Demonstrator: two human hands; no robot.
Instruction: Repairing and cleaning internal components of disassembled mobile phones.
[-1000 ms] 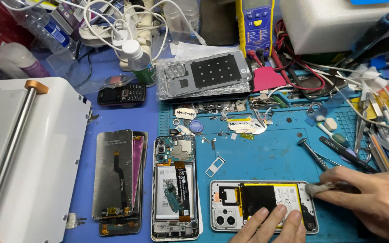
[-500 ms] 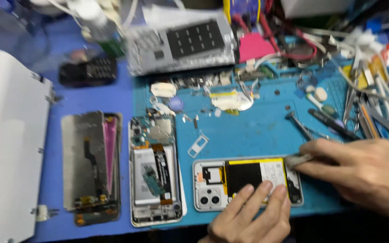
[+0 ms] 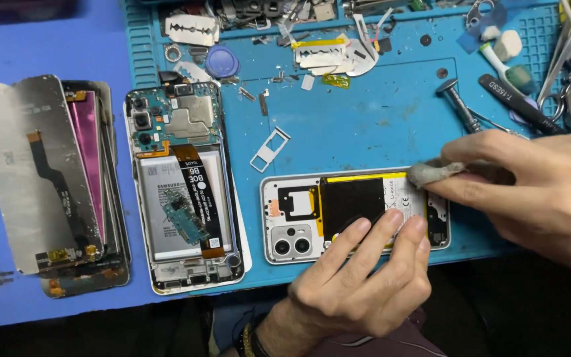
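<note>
The left hand [image 3: 358,277] lies flat, fingers spread open, pinning the opened white phone [image 3: 355,215] on the blue mat [image 3: 365,125] so it cannot slide. The right hand [image 3: 536,192] pinches a grey wad [image 3: 431,173] against the phone's top edge, pressing into the seam.

Counts, approx where cluttered: 2 opened phones on the blue mat [image 3: 378,125], one upright [image 3: 183,192], one lying sideways [image 3: 299,215]. 1 stack of loose display panels [image 3: 47,178], at least 3 layers, exact no. unclear. 1 SIM tray [image 3: 270,149]. 2 razor blades, one top left [image 3: 191,29], one top centre [image 3: 319,55]. 1 round blue disc [image 3: 222,62]. 1 grey wad [image 3: 431,173]. 2 hands: left [image 3: 358,277], right [image 3: 536,192]. Tools at right edge: too jumbled to count.
</note>
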